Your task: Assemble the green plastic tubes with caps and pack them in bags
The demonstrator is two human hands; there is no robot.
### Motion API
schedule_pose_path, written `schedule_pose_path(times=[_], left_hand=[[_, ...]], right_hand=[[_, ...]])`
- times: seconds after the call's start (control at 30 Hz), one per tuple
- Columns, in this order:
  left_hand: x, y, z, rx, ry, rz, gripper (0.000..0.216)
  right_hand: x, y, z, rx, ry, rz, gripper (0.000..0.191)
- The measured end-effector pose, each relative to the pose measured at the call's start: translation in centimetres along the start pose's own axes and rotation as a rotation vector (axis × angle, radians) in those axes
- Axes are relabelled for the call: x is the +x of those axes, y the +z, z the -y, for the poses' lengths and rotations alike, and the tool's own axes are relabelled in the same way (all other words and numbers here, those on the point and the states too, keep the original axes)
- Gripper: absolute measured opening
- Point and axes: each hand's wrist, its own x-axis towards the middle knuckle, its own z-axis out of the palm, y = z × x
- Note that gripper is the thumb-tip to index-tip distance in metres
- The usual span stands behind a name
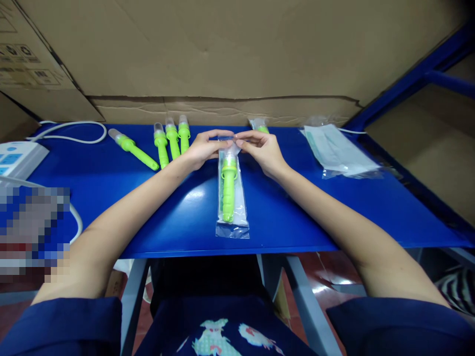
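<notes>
A clear plastic bag (pixel 237 202) lies lengthwise on the blue table (pixel 297 207) with a bright green tool (pixel 228 190) inside it. My left hand (pixel 202 147) and my right hand (pixel 261 148) both pinch the bag's far open end, fingertips almost meeting above it. Several more green tools with clear caps (pixel 170 141) lie loose to the left of my left hand. Another bagged green piece (pixel 260 125) sits just behind my right hand.
A stack of clear bags (pixel 337 151) lies at the right of the table. A white device with blue buttons (pixel 17 158) and a white cable (pixel 74 131) sit at the left. Cardboard boxes (pixel 222 49) wall off the back. A blue frame (pixel 419 74) rises at right.
</notes>
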Motion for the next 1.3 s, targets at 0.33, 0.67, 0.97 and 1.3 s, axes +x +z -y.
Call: schedule_pose_path(times=[0.33,0.67,0.97,1.3], left_hand=[[0.27,-0.26,0.31,-0.01,0.017,-0.002,0.029],[-0.1,-0.52,-0.16,-0.021,-0.041,0.172,0.038],[0.47,-0.25,-0.04,0.005,-0.044,0.026,0.011],[0.21,-0.02,-0.09,0.011,0.036,-0.133,0.017]], right_hand=[[0.06,-0.11,-0.11,-0.024,0.009,-0.006,0.019],[0.25,-0.28,-0.5,-0.059,0.001,-0.009,0.008],[0.09,0.15,-0.1,-0.103,-0.003,-0.001,0.005],[0.08,0.54,0.26,-0.052,0.126,-0.006,0.047]])
